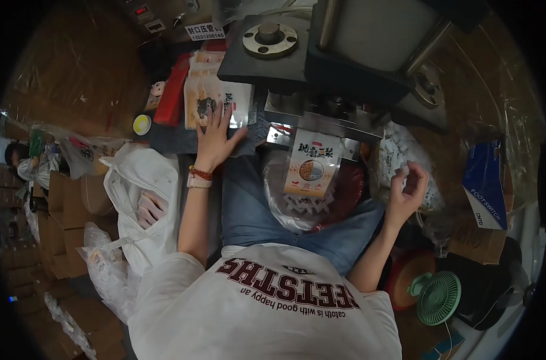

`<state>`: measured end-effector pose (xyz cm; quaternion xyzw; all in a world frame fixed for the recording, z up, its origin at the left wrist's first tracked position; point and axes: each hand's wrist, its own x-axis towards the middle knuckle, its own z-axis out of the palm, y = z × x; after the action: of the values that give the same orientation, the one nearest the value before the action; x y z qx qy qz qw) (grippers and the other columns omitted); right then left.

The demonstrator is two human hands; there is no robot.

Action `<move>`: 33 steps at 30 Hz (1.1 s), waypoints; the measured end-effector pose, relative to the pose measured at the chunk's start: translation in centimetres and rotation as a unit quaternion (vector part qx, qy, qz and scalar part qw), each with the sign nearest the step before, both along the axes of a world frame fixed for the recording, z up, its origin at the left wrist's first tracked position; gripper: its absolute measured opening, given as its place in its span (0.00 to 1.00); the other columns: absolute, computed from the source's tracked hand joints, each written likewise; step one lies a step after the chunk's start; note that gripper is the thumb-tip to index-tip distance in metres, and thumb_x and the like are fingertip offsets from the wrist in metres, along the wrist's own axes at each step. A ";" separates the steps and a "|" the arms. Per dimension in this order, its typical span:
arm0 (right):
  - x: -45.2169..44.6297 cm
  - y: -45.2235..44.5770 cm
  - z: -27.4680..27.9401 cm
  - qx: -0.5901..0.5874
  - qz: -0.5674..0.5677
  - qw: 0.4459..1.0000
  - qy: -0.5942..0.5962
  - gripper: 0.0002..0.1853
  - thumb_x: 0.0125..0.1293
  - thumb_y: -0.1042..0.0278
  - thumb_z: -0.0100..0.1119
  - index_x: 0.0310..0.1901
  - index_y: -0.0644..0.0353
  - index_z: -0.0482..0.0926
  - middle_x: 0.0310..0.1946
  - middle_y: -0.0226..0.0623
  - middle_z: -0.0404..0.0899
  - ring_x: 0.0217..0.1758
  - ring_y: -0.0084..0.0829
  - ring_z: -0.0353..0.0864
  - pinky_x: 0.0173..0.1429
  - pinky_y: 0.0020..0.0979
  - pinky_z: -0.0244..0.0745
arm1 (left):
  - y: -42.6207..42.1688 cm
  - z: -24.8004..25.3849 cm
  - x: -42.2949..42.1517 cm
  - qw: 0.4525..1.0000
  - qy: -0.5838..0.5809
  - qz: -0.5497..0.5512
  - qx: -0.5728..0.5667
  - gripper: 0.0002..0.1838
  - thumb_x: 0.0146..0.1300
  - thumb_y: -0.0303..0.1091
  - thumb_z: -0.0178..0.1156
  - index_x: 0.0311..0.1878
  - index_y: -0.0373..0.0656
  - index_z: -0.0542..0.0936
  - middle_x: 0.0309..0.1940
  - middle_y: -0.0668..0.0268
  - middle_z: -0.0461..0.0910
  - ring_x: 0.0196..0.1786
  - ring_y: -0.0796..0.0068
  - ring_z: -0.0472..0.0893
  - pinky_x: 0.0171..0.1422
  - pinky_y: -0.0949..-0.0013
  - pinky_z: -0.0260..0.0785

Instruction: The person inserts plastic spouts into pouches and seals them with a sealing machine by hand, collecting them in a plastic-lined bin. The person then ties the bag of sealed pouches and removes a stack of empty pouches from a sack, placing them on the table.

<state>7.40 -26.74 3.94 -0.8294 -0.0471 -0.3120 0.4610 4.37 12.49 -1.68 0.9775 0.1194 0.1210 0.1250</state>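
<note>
My left hand [217,141] lies with fingers spread on a stack of printed pouches [237,99], left of the machine. My right hand [406,191] is at the right, beside a clear bag of small white sachets [399,147]. Its fingers are curled together at the tips; whatever they pinch is too small to tell from the sachets behind. Between the hands, a white and orange printed pouch [312,162] hangs at the front of the sealing machine [273,102]. Below it, a plastic-lined red basin [352,191] with several small sachets sits over my lap.
A red box [173,90] and a round yellow-lidded container [142,125] are at the left. A white sack [132,186] stands by my left arm. At the right are a blue foot-switch box [484,183] and a green fan [439,297]. Cardboard boxes [66,210] stand far left.
</note>
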 end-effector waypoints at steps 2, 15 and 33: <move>-0.9 0.9 0.1 0.163 0.098 0.982 -0.021 0.16 0.56 0.84 0.62 0.48 0.63 0.76 0.39 0.33 0.75 0.44 0.23 0.74 0.47 0.24 0.71 | -1.1 1.4 -2.9 0.990 0.037 -0.113 0.080 0.42 0.57 0.60 0.59 0.73 0.55 0.58 0.74 0.63 0.54 0.76 0.58 0.52 0.75 0.42 0.40; -5.9 9.0 3.5 -0.114 0.354 0.928 0.006 0.26 0.55 0.82 0.63 0.57 0.64 0.71 0.44 0.45 0.79 0.42 0.44 0.79 0.45 0.35 0.74 | -9.5 6.8 -7.5 0.942 -0.220 -0.213 -0.140 0.20 0.43 0.18 0.58 0.42 0.45 0.83 0.42 0.67 0.84 0.49 0.65 0.83 0.51 0.66 0.76; 0.4 0.9 1.3 -0.268 -0.046 0.949 0.160 0.15 0.63 0.68 0.57 0.49 0.66 0.76 0.49 0.46 0.78 0.47 0.49 0.77 0.52 0.43 0.71 | -13.9 3.0 0.7 0.587 0.060 -0.048 -0.806 0.11 0.64 0.33 0.62 0.41 0.31 0.82 0.36 0.59 0.84 0.35 0.78 0.83 0.39 0.75 0.76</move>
<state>7.80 -25.85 5.27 -0.9628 -0.0167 -0.1716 0.2080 5.10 -1.39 1.35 0.4857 0.1279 -0.0897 0.8601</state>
